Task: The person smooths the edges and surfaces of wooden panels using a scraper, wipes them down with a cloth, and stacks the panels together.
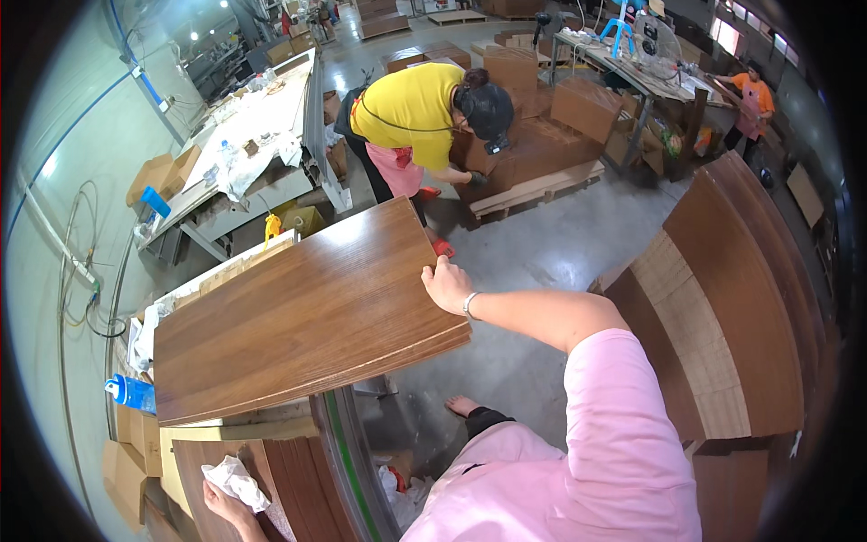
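Note:
My right hand (446, 285) grips the right edge of a brown wood-grain panel (289, 312), its fingers closed around the corner side. That panel tops a small stack whose layered edges show along the near side. At the lower left, my left hand (226, 511) holds a crumpled white cloth (237, 481) against a lower group of brown panels (312, 488). Most of my left forearm falls outside the picture.
A blue bottle (134, 392) stands left of the stack. Tall curved-looking brown panels (722, 298) rise at my right. A co-worker in a yellow shirt (411, 104) bends over a pallet (542, 191) ahead. A long worktable (244, 126) is at the far left.

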`<state>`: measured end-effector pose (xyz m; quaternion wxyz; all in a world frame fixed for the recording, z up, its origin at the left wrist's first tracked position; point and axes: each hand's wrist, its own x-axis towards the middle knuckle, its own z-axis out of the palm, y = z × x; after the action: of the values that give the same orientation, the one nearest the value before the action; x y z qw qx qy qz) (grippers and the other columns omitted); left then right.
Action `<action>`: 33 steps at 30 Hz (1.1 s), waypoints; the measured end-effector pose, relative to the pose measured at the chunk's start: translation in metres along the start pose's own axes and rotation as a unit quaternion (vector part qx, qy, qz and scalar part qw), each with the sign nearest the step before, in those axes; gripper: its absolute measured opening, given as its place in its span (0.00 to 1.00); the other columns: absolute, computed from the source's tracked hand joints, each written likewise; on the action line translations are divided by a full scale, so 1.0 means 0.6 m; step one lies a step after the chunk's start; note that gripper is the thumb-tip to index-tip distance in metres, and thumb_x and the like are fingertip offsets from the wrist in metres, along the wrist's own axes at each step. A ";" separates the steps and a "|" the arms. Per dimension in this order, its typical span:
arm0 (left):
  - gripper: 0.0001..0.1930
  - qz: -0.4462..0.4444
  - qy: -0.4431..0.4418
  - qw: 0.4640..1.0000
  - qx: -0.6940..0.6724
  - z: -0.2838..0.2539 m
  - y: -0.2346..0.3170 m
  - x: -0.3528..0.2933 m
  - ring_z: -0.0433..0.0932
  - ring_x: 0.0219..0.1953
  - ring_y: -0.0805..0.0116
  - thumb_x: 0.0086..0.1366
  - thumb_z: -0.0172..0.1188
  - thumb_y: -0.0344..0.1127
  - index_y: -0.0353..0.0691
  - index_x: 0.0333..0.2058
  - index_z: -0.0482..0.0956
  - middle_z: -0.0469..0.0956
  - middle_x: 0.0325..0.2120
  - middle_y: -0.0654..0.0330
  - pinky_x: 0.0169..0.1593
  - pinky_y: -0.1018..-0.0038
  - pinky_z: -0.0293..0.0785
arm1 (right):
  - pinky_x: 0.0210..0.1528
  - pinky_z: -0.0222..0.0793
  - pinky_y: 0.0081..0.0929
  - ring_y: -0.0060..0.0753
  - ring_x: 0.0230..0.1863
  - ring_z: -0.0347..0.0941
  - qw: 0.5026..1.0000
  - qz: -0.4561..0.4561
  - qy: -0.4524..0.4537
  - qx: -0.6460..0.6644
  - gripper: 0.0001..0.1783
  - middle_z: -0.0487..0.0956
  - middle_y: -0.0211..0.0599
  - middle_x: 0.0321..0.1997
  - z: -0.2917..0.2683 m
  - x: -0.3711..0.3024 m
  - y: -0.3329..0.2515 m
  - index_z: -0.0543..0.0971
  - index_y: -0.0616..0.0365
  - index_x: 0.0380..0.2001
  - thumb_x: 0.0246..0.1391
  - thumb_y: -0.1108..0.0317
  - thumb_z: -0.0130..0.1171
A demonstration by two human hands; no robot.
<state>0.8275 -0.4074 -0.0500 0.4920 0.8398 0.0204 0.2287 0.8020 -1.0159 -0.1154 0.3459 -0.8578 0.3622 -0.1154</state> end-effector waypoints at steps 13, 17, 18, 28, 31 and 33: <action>0.18 -0.022 -0.002 0.999 -0.038 0.006 0.014 -0.004 0.71 0.26 0.74 0.76 0.44 0.37 0.30 0.30 0.72 0.75 0.24 0.61 0.31 0.74 0.71 | 0.45 0.73 0.54 0.66 0.40 0.78 1.000 -0.011 0.008 0.002 0.25 0.80 0.64 0.35 0.001 0.003 0.000 0.70 0.70 0.42 0.62 0.52 0.49; 0.17 -0.024 0.002 0.999 -0.034 0.006 0.008 -0.009 0.68 0.26 0.75 0.76 0.44 0.36 0.30 0.29 0.71 0.71 0.22 0.62 0.30 0.75 0.68 | 0.46 0.73 0.54 0.66 0.41 0.77 1.000 -0.015 0.013 -0.003 0.25 0.80 0.65 0.36 0.002 0.000 0.002 0.70 0.70 0.42 0.62 0.52 0.49; 0.17 -0.008 0.017 1.000 -0.020 0.010 0.013 -0.010 0.67 0.26 0.75 0.76 0.44 0.35 0.31 0.28 0.70 0.70 0.22 0.63 0.30 0.75 0.67 | 0.46 0.73 0.54 0.66 0.42 0.77 1.000 -0.009 0.018 -0.003 0.25 0.80 0.66 0.37 0.003 0.000 0.003 0.70 0.70 0.42 0.61 0.53 0.49; 0.16 -0.021 0.028 0.999 -0.014 0.011 0.022 -0.017 0.65 0.26 0.77 0.75 0.46 0.34 0.30 0.28 0.71 0.70 0.21 0.65 0.30 0.76 0.65 | 0.46 0.74 0.53 0.65 0.41 0.78 0.999 0.003 0.011 -0.040 0.26 0.80 0.65 0.36 0.007 0.010 0.010 0.70 0.70 0.45 0.62 0.52 0.46; 0.16 -0.014 0.037 0.999 -0.005 0.014 0.023 -0.016 0.65 0.25 0.76 0.74 0.47 0.33 0.29 0.28 0.71 0.70 0.20 0.63 0.30 0.74 0.65 | 0.45 0.74 0.53 0.65 0.41 0.78 0.998 -0.008 0.018 -0.053 0.25 0.80 0.65 0.35 0.008 0.010 0.012 0.70 0.70 0.44 0.63 0.52 0.46; 0.16 0.005 0.041 0.998 0.045 0.013 0.023 -0.017 0.64 0.24 0.75 0.73 0.48 0.32 0.29 0.26 0.70 0.68 0.19 0.62 0.29 0.72 0.64 | 0.45 0.74 0.52 0.65 0.41 0.78 0.998 -0.018 0.023 -0.057 0.25 0.80 0.65 0.35 0.009 0.010 0.010 0.70 0.70 0.43 0.63 0.53 0.46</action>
<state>0.8189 -0.4233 -0.0453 0.4510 0.8513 0.0467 0.2640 0.8053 -1.0205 -0.1239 0.2861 -0.8796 0.3603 -0.1206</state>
